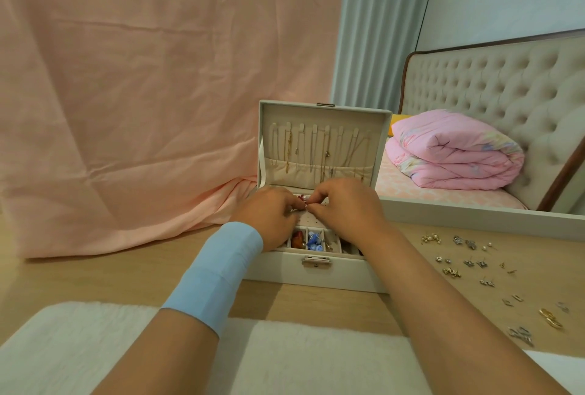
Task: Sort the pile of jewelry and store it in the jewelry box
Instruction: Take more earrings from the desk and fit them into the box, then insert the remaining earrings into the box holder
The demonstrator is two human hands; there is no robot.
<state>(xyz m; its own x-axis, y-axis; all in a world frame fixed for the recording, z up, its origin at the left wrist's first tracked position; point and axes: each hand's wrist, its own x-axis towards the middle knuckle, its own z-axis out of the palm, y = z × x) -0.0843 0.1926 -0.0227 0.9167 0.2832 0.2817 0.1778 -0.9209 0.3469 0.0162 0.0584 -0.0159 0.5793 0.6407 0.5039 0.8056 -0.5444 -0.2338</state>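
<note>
Our left hand (pixel 272 214) and right hand (pixel 345 208) meet fingertip to fingertip over the open white leatherette jewelry box (pixel 316 274). Both pinch a tiny silvery piece (pixel 305 203), too small for us to identify, just above the box's perforated cream earring panel (pixel 308 221). In the front compartments we see a reddish-brown item (pixel 297 239) in one and blue beaded pieces (pixel 313 242) in the next. Thin gold and silver chain necklaces (pixel 319 154) hang in the upright lid. Right of the box, loose small earrings and studs (pixel 471 263) and gold rings (pixel 550 318) lie scattered on the pale wooden worktop (pixel 95 277). A white fluffy mat (pixel 79 347) lies at the near edge. A wrinkled pink cloth (pixel 126 78) hangs behind, and a folded pink quilt (pixel 452 154) rests on a bed with a tufted beige headboard (pixel 493 84).
</note>
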